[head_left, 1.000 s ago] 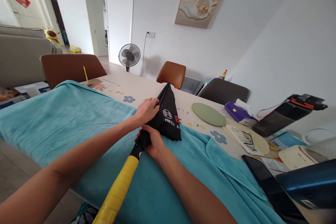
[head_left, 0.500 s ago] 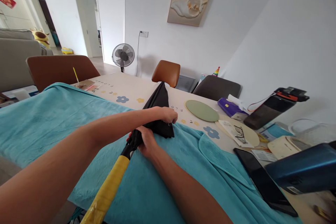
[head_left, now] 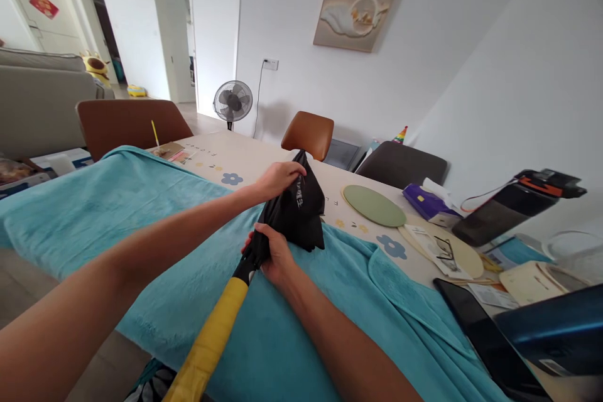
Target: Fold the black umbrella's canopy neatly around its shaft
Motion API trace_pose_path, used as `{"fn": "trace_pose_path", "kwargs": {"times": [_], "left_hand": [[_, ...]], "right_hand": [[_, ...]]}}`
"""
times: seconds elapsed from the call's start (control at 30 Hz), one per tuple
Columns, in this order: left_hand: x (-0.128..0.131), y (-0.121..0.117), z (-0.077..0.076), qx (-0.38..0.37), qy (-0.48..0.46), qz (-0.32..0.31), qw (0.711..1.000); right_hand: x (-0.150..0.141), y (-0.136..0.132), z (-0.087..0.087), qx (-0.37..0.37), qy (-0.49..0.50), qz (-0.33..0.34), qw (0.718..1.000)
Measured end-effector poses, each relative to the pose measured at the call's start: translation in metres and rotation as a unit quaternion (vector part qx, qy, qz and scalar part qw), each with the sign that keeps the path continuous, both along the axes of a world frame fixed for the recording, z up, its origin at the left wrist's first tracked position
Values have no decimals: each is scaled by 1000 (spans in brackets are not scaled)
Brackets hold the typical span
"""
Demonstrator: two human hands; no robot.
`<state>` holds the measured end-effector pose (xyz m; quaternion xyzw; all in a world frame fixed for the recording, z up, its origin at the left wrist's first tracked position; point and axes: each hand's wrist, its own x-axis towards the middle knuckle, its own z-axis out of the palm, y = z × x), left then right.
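Note:
A black folded umbrella (head_left: 301, 220) with a yellow-wrapped handle (head_left: 211, 333) points away from me over the table. My right hand (head_left: 276, 254) is wrapped around its gathered cloth just above the handle. Farther up, my left hand (head_left: 282, 179) pinches the fabric near the tip, beside pale printed lettering. The canopy cloth hangs loose to the right in folds. Beneath lies a turquoise blanket (head_left: 179, 213) spread over the near part of the table.
On the right are a green oval mat (head_left: 374, 205), a purple tissue pack (head_left: 429, 202), glasses (head_left: 444, 250), a black tablet (head_left: 480, 333), a dark bottle (head_left: 494, 207) and a blue bottle (head_left: 556, 326). Chairs and a fan (head_left: 233, 102) stand beyond the table (head_left: 254, 147).
My left hand has moved from the umbrella's right side up and left toward the tip, bringing the lettered cloth into view. My right hand keeps its hold. The view has shifted slightly.

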<state>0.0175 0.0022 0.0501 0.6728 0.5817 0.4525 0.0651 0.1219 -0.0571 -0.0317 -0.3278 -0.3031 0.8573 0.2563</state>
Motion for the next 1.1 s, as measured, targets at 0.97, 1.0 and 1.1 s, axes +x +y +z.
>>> {"fn": "trace_pose_path", "kwargs": {"times": [0.97, 1.0, 1.1], "left_hand": [[-107, -32, -87, -45, -498, 142, 854], [-112, -33, -88, -58, -471, 176, 862], [-121, -34, -83, -17, -421, 260, 869]], "right_hand": [[0, -1, 8, -44, -23, 18, 999], [0, -2, 9, -46, -28, 16, 998], [0, -2, 10, -50, -37, 0, 998]]}}
